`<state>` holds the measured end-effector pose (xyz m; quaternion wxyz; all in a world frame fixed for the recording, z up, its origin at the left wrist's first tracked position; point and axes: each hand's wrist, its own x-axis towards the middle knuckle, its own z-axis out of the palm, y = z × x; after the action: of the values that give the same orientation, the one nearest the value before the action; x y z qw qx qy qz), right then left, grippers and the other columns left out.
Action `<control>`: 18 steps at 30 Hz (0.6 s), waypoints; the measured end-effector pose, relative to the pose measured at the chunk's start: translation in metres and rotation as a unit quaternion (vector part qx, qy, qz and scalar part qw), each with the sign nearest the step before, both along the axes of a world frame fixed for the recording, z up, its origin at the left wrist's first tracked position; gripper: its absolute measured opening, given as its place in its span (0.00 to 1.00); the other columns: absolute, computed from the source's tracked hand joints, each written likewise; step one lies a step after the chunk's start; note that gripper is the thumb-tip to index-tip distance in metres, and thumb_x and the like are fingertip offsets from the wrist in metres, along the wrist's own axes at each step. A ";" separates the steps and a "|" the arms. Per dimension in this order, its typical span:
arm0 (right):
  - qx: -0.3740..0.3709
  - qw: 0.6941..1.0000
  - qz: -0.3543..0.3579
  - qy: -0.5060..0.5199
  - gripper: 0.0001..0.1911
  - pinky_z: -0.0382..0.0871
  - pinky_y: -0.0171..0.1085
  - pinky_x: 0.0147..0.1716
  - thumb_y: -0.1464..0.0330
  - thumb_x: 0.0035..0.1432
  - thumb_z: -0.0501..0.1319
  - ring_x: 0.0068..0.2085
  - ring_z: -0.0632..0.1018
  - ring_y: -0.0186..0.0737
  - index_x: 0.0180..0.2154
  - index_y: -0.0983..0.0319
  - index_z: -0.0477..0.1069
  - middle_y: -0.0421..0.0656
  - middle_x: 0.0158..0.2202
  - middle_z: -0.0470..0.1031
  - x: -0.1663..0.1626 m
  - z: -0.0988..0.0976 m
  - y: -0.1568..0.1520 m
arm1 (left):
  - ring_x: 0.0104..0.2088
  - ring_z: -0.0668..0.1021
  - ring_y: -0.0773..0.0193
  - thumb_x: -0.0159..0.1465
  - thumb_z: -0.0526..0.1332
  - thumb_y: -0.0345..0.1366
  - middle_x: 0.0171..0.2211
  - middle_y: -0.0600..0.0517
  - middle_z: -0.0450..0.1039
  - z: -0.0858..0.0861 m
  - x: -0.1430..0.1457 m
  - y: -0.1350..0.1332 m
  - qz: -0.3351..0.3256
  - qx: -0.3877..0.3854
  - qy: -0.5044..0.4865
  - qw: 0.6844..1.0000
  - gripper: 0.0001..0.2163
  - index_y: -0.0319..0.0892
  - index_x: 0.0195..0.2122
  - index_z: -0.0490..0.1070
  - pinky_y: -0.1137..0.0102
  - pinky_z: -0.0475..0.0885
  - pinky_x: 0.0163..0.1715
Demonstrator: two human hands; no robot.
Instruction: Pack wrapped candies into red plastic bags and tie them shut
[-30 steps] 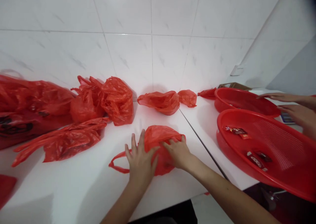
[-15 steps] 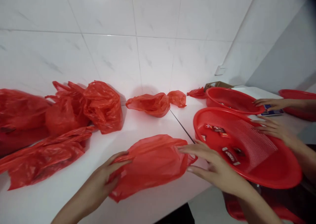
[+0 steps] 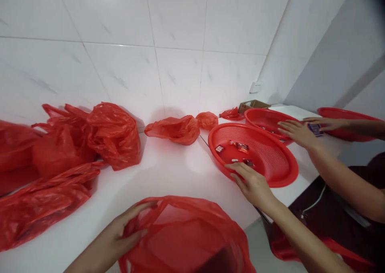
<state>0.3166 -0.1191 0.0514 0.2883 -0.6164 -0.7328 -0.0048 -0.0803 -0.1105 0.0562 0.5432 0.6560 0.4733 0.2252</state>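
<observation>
While the left hand (image 3: pixel 122 231) grasps the left side of the red bag (image 3: pixel 189 241), the bag spreads left to right across the near edge of the bench (image 3: pixel 168 176). Beyond it, the right hand (image 3: pixel 254 184), fingers loosely extended, is at the near basin's (image 3: pixel 281 154) front rim; contact is hard to judge. Wrapped packets (image 3: pixel 242 147) lie just past its fingertips, far from the left hand. Crumpled bags (image 3: pixel 177 129) sit along the bench's back edge, and a co-worker's hand (image 3: pixel 297 134) is beside the far basin (image 3: pixel 260 118).

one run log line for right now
left hand: on open red bag | right hand: open, at rim of front basin | front basin: wrapped packets inside
</observation>
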 end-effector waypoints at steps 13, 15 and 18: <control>-0.048 0.987 0.050 0.142 0.16 0.71 0.40 0.47 0.71 0.60 0.55 0.46 0.77 0.39 0.50 0.57 0.69 0.42 0.47 0.76 -0.009 0.033 0.048 | 0.66 0.59 0.52 0.63 0.60 0.45 0.66 0.54 0.57 -0.029 0.038 0.034 -0.030 0.015 -0.026 0.999 0.27 0.56 0.63 0.59 0.55 0.53 0.65; -0.046 0.985 0.060 0.158 0.16 0.72 0.39 0.46 0.69 0.61 0.56 0.45 0.77 0.39 0.51 0.56 0.68 0.42 0.47 0.76 -0.023 0.036 0.042 | 0.66 0.59 0.53 0.63 0.60 0.45 0.66 0.54 0.56 -0.031 0.037 0.036 -0.029 0.006 -0.018 0.999 0.27 0.56 0.64 0.59 0.56 0.53 0.65; -0.100 0.967 0.138 0.190 0.16 0.72 0.39 0.47 0.67 0.62 0.55 0.48 0.77 0.38 0.52 0.55 0.67 0.42 0.49 0.76 -0.044 0.040 0.044 | 0.66 0.58 0.53 0.63 0.60 0.45 0.67 0.56 0.56 -0.030 0.038 0.037 -0.038 -0.006 -0.024 0.999 0.26 0.59 0.63 0.59 0.56 0.53 0.65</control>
<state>0.2729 -0.0755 0.0916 0.3565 -0.5244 -0.7396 0.2257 -0.0423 -0.0732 0.0260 0.5661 0.6648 0.4364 0.2173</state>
